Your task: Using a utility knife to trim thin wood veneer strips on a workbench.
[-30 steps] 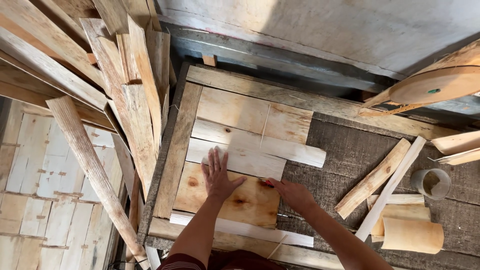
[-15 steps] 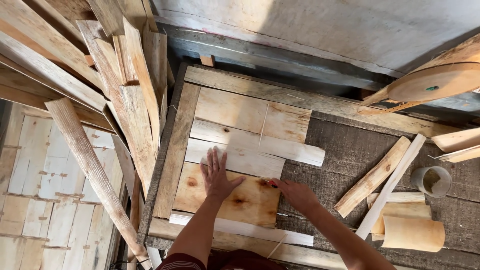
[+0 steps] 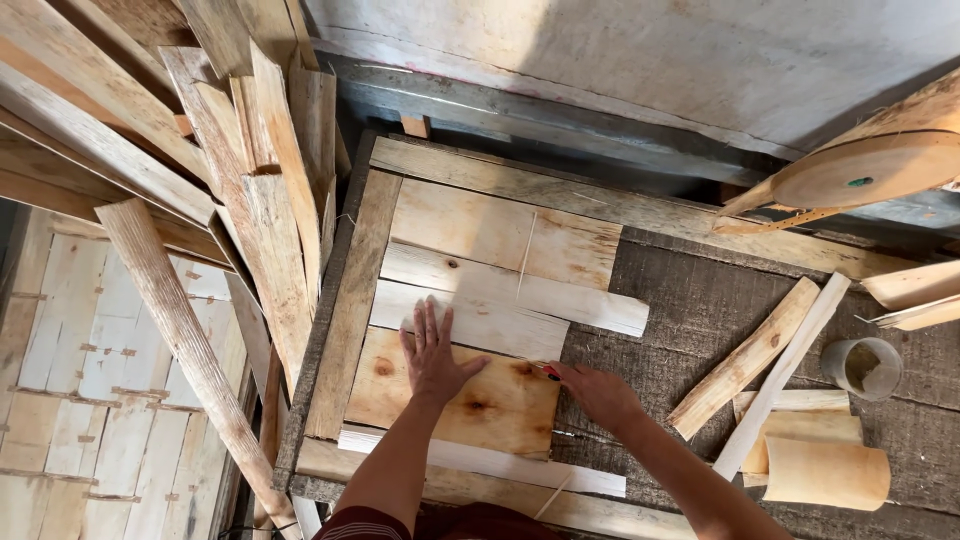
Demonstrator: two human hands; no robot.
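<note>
Left hand (image 3: 432,352) stays flat, fingers spread, on the knotty board (image 3: 455,400); right hand (image 3: 598,392) seemingly pinches something red.

The person is showing two bare forearms with no sleeves reaching the wrists. The left hand (image 3: 432,352) and the right hand (image 3: 600,393) are wearing no gloves, rings or watch that can be made out. A dark maroon garment (image 3: 440,524) is showing at the bottom edge, between the two arms.
</note>
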